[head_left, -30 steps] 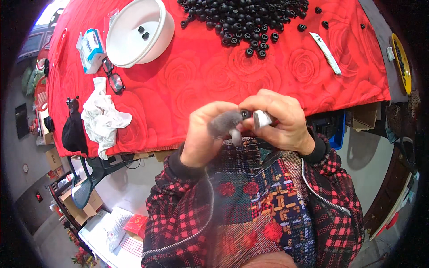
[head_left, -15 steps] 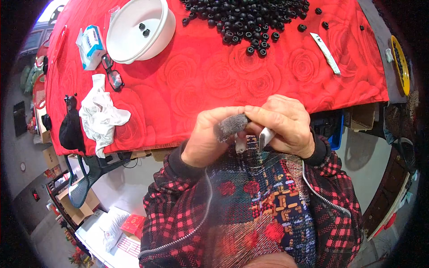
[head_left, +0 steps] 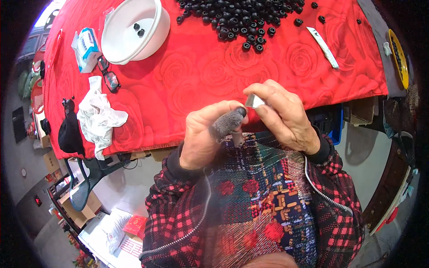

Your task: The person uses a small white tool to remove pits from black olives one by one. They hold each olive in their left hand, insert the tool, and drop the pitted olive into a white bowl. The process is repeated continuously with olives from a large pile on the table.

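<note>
hands [head_left: 243, 123] pinching small, perhaps metal piece [head_left: 254, 101]

1. I see a small black ring-shaped part [head_left: 241, 110] pinched at the tip of the left hand's grey finger cover [head_left: 226, 123], near the table's near edge.
2. A small flat silvery metal piece [head_left: 254, 101], tilted, sits between the right hand's fingertips, touching the black part from the right.
</note>
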`<state>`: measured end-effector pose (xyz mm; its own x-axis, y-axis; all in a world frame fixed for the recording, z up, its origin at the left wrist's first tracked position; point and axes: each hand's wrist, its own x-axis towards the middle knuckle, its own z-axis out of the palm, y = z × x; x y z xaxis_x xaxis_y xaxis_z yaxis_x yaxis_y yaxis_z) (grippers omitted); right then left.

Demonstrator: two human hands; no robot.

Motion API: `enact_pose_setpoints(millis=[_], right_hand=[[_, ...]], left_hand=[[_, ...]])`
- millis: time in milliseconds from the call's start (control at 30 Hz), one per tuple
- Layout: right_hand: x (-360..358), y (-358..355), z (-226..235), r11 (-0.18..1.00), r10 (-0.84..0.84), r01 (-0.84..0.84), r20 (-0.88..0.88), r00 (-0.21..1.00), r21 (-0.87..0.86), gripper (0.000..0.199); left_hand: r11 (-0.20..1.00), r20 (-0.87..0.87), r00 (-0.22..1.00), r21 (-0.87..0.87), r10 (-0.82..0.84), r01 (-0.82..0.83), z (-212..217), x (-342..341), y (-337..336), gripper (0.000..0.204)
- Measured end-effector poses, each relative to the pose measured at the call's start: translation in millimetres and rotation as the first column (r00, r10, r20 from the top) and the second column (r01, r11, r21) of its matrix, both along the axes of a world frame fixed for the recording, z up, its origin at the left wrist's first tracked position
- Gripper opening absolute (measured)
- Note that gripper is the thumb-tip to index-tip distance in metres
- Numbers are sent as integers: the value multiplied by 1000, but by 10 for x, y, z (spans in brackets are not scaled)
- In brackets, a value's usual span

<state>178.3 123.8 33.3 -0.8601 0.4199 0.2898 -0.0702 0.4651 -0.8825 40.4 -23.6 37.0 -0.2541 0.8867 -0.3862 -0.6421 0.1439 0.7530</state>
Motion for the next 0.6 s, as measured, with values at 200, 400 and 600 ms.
enact_pose_setpoints(millis=[200, 400, 600], right_hand=[[-29, 14, -31, 1000, 19, -19, 26, 999, -2, 20], [-24, 22, -84, 999, 31, -31, 27, 999, 10, 20], [-34, 32, -109, 999, 51, -51, 31, 998, -1, 20]], left_hand=[[999, -15, 999, -4, -38, 38, 1, -36, -3, 23], [999, 22, 1000, 49, -19, 18, -60, -42, -20, 25], [999, 58, 998, 51, -17, 14, -83, -43, -20, 24]])
